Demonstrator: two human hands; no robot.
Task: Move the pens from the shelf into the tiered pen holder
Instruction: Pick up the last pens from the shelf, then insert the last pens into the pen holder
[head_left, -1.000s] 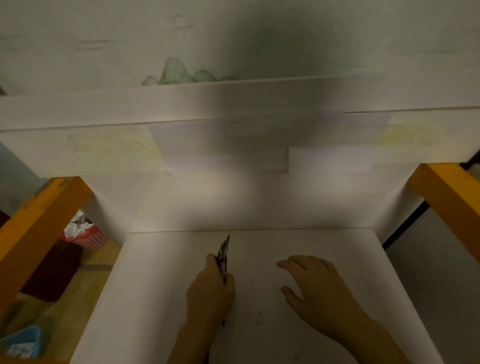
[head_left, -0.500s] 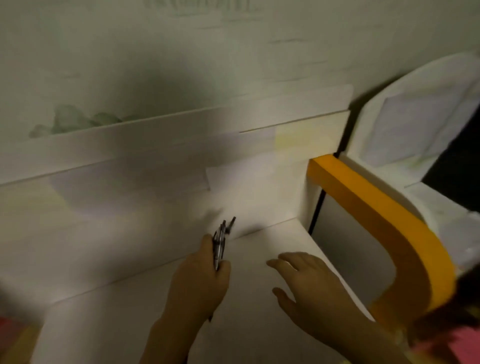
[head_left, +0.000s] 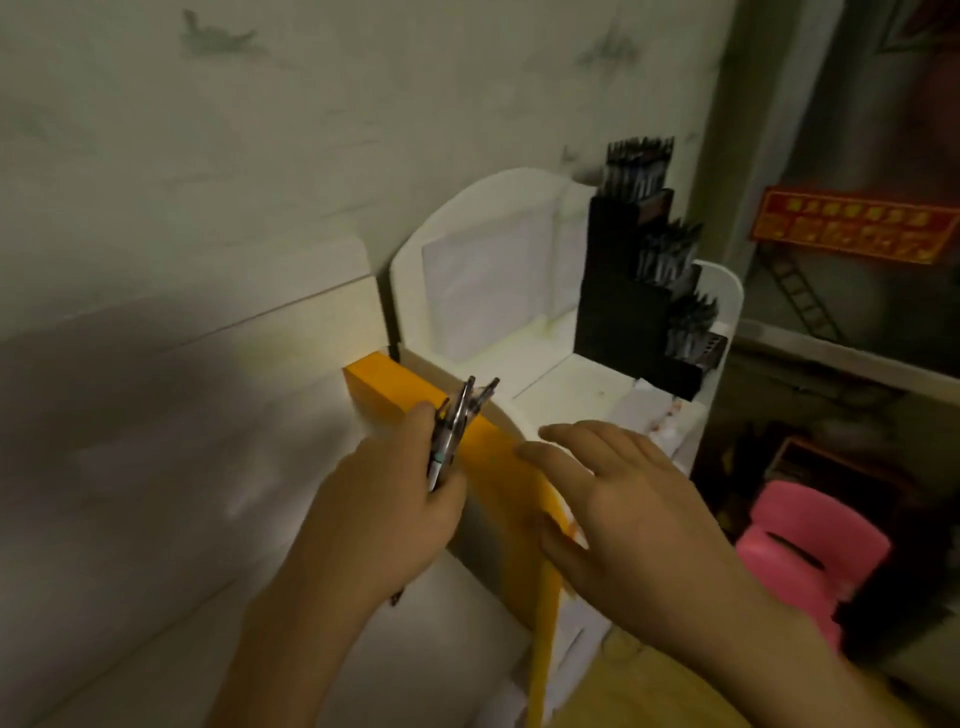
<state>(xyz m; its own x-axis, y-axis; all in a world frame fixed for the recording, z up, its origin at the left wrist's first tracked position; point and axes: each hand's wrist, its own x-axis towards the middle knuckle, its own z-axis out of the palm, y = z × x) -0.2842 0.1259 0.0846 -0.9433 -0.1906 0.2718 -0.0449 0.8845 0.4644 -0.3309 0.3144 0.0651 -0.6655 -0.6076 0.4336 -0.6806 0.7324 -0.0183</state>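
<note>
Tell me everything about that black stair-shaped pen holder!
The tiered pen holder is black and stepped like stairs, with three levels going down toward the right. It looks like hard plastic or board. It stands upright on the white shelf unit, at its far right side. Each level already holds a bunch of dark pens standing upright. No hand touches it.

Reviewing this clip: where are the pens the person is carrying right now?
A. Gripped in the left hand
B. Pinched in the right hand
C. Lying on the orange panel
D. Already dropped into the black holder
A: the left hand is curled round the pens, their ends sticking up above the fist, while the right hand is spread and holds nothing.
</note>
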